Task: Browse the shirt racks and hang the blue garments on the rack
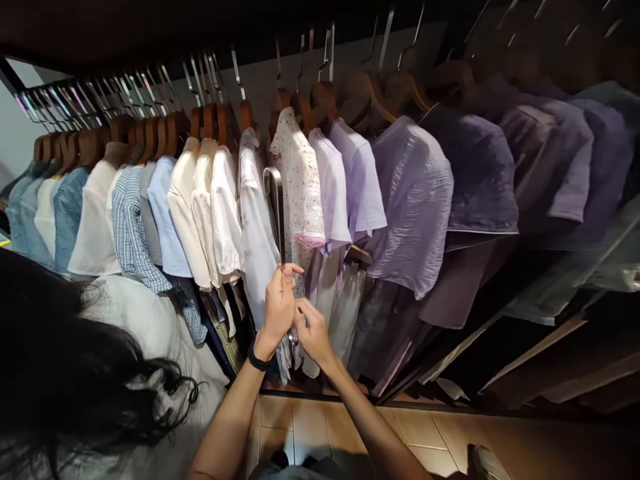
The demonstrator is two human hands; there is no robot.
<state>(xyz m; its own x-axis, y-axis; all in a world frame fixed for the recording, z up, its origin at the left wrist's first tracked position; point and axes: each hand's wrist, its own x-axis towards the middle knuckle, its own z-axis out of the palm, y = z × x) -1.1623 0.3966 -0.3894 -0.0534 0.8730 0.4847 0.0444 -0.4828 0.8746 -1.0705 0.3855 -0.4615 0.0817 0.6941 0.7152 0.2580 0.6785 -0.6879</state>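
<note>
In front of the hanging clothes, my left hand [279,308], a black band on its wrist, is closed around the long metal stem of a hanger [280,217]. The curved hook of that hanger points up, beside a pale shirt [254,207] and a floral blouse [300,180]. My right hand [313,333] is just to the right and slightly lower, touching or nearly touching the left one. Its fingers are curled in; what they pinch, if anything, is hidden. Below the hands, part of something shiny shows, too small to name.
A rail carries wooden hangers [325,97] with shirts running from blue and white to lilac [413,200] and dark purple [480,173]. Trousers [350,300] hang underneath. Close on the left stands a person in a white top [135,313]. Tiled floor [310,427] lies below.
</note>
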